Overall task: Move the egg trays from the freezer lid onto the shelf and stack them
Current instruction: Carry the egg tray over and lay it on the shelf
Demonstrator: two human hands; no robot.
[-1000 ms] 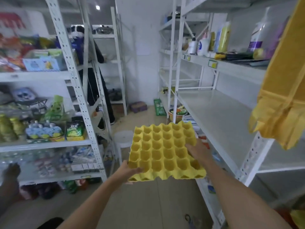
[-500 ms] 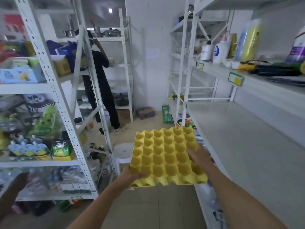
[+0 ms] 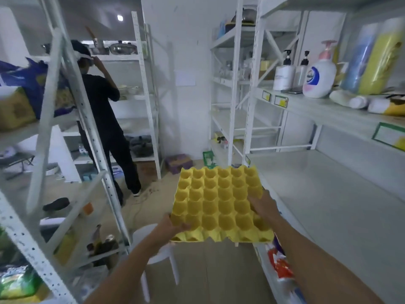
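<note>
I hold a yellow egg tray flat in front of me, cups facing up, over the aisle floor. My left hand grips its near left corner from below, thumb on the rim. My right hand lies on the tray's right side, fingers across the cups. The tray's right edge hangs just beside the front edge of the wide white shelf on my right. The freezer lid is out of view.
Bottles and rolls stand on the shelf above the wide one. A white stool sits under the tray. A person in black stands at the far shelves. A white rack with goods lines the left.
I have walked forward along the aisle with the tray still in both hands. The view swung left, so the hanging yellow cloth left the frame and the wide shelf came closer.
</note>
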